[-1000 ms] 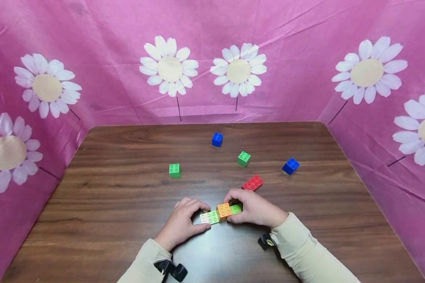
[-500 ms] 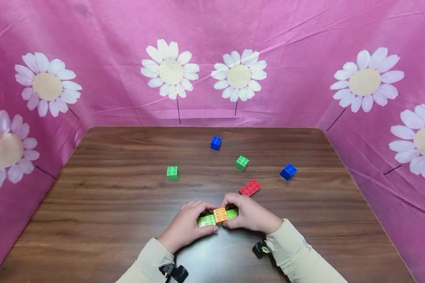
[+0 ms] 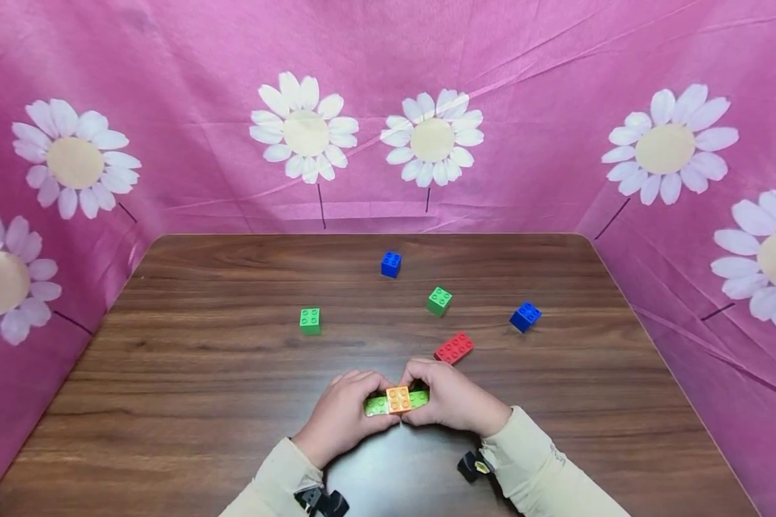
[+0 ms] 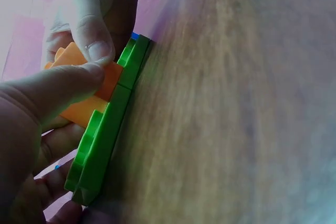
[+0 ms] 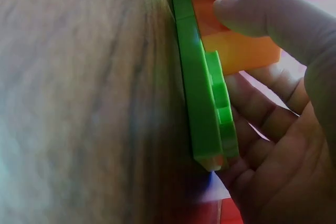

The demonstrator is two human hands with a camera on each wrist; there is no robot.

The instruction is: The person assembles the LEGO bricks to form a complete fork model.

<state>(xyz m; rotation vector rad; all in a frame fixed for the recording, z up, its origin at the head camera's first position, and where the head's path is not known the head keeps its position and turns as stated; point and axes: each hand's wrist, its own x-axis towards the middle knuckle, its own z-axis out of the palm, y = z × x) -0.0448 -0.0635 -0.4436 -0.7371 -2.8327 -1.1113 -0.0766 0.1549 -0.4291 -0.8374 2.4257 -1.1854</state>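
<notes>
An orange building block [image 3: 398, 398] sits on two light-green building blocks, over the seam where they meet end to end on the table. The left green block [image 3: 376, 406] and the right green block [image 3: 419, 398] stick out on either side. My left hand [image 3: 349, 409] pinches the orange block between thumb and fingers, its palm facing the left green block. From the other side my right hand [image 3: 455, 396] pinches the same orange block. Both thumbs press its near face, close together, in the left wrist view. Far-side fingertips are partly hidden.
A red block [image 3: 454, 348] lies just beyond my right hand. Farther back on the brown table [image 3: 200, 345] are two green blocks [image 3: 310, 321] and two blue blocks [image 3: 525, 317]. A pink flowered cloth [image 3: 375, 43] surrounds the back and sides.
My left hand has moved right along the green block to the orange one and now pinches it. The row has turned straighter across the table. My right hand keeps its hold.
</notes>
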